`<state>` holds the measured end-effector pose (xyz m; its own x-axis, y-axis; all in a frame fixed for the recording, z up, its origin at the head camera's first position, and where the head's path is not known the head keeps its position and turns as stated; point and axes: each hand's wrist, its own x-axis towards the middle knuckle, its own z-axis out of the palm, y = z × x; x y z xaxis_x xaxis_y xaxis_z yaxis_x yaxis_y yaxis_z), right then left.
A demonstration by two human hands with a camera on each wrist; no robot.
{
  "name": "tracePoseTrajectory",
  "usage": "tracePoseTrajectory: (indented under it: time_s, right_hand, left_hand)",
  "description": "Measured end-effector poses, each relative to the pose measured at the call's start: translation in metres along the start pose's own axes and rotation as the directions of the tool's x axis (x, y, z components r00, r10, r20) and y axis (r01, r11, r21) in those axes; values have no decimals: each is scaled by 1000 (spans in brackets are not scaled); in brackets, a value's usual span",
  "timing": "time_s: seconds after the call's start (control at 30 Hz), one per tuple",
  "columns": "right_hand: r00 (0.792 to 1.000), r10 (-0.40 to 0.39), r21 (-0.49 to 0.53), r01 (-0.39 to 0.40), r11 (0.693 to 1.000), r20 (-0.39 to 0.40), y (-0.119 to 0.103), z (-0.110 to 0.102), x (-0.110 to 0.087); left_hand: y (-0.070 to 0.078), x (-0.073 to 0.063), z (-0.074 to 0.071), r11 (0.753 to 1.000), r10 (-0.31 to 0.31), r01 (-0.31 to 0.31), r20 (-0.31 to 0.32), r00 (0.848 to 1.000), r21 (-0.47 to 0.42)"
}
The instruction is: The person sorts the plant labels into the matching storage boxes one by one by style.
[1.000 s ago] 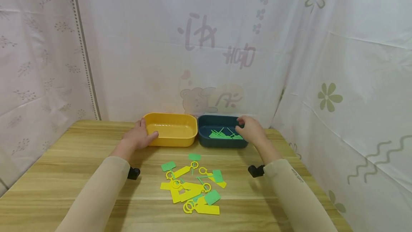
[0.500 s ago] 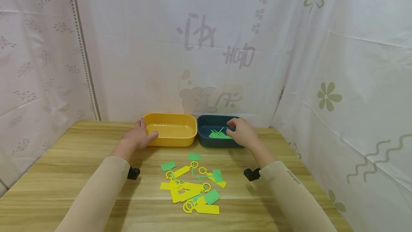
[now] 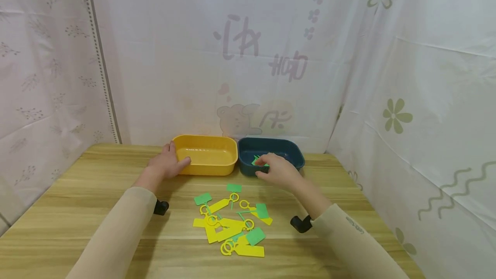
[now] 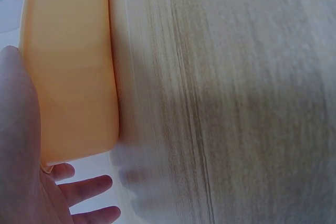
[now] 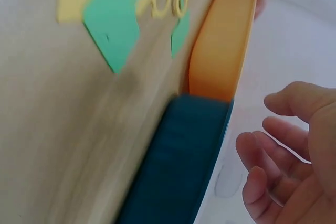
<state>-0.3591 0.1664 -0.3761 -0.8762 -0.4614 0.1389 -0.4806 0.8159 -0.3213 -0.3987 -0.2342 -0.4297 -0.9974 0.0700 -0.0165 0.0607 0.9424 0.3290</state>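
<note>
My left hand (image 3: 166,163) rests at the left end of the yellow bin (image 3: 206,169), its thumb over the front rim. In the left wrist view the fingers (image 4: 86,188) reach out nearly straight past the bin's end wall. My right hand (image 3: 280,171), holding nothing, hovers over the front rim of the dark blue bin (image 3: 295,158), fingers loosely bent and thumb apart. Green tags (image 3: 256,158) with thin stems lie in the blue bin, partly hidden by that hand. On the table in front are mixed yellow tags with ring ends (image 3: 249,251) and green tags (image 3: 255,237).
The two bins stand side by side at the back of the wooden table (image 3: 116,175), close to a printed white curtain (image 3: 174,76). Curtains also hang at both sides. Black mounts (image 3: 301,224) stick out from both wrists.
My right hand has moved left and toward me, from the blue bin's right end to over its front rim. The left hand, bins and tags on the table stay put.
</note>
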Motion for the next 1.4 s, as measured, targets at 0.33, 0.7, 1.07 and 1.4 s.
tracePoseTrajectory:
  time_s: [0.33, 0.7, 1.07, 1.4]
  right_hand:
    - [967, -162, 67, 152, 986, 198, -16, 8, -34]
    - [873, -261, 105, 239, 965, 412, -24, 11, -69]
    - [829, -273, 119, 247, 962, 488, -26, 22, -80]
    - [839, -244, 90, 230, 969, 487, -28, 31, -81]
  left_hand:
    - [1, -1, -1, 1000, -2, 2, 7, 1000, -7]
    - [-1, 1, 0, 1000, -10, 10, 8, 1000, -14]
    - [-1, -1, 0, 1000, -4, 4, 16, 1000, -19]
    - [2, -2, -1, 1000, 0, 0, 12, 1000, -9]
